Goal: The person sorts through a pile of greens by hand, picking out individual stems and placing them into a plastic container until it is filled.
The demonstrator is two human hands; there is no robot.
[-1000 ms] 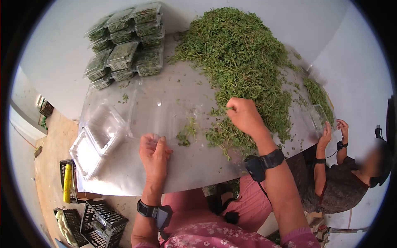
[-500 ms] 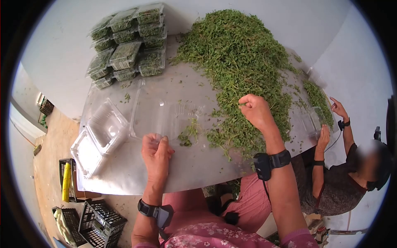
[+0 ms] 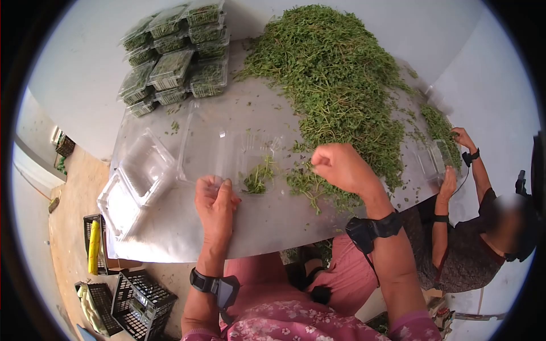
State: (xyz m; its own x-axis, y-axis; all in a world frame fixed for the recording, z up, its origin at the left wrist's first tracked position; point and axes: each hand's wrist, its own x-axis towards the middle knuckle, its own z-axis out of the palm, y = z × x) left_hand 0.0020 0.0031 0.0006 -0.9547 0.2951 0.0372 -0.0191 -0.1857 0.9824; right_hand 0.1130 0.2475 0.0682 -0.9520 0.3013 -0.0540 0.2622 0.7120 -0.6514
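A clear plastic box (image 3: 230, 153) lies open on the metal table, with a few green sprigs (image 3: 259, 177) in its right part. My left hand (image 3: 216, 199) pinches the near edge of this box. My right hand (image 3: 344, 167) is closed over the lower left side of the big heap of greens (image 3: 335, 74), to the right of the box. Whatever its fingertips hold is too small or hidden to name. Another open empty box (image 3: 145, 170) lies to the left.
Filled clear boxes (image 3: 170, 71) stand stacked at the back left of the table (image 3: 170, 244). At the right a co-worker (image 3: 466, 244) handles another clear box beside more greens (image 3: 438, 128). Black crates (image 3: 142, 301) stand on the floor at the lower left.
My right hand has moved left and slightly down, off the heap towards the box. My left hand stays at the box edge. The co-worker's hands have shifted slightly.
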